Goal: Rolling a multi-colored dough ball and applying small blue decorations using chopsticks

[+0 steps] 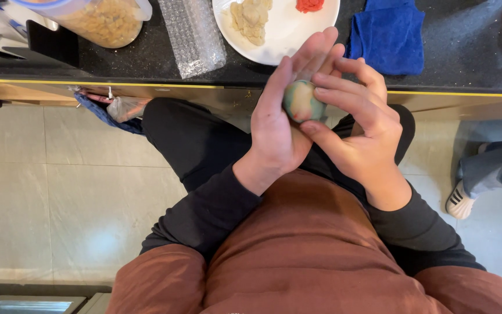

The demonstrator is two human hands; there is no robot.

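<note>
the left hand [277,125] lies open and flat-fingered, cupping a ball [302,101] of dough against its palm, while the right hand [358,131] curls over it, fingertips and thumb pressing its far side. so the ball sits held between both hands, above the lap and just in front of the surface [466,46] edge. to shape it well, i'd judge light, even pressure and small turns matter, so the colours don't smear and it stays round. the ball looks smooth and marbled: green, pink and pale yellow streaks. on the surface near it stand a white plate [286,35] with beige dough [251,17] and a red bit [309,5], plus a blue cloth [387,35].
</note>
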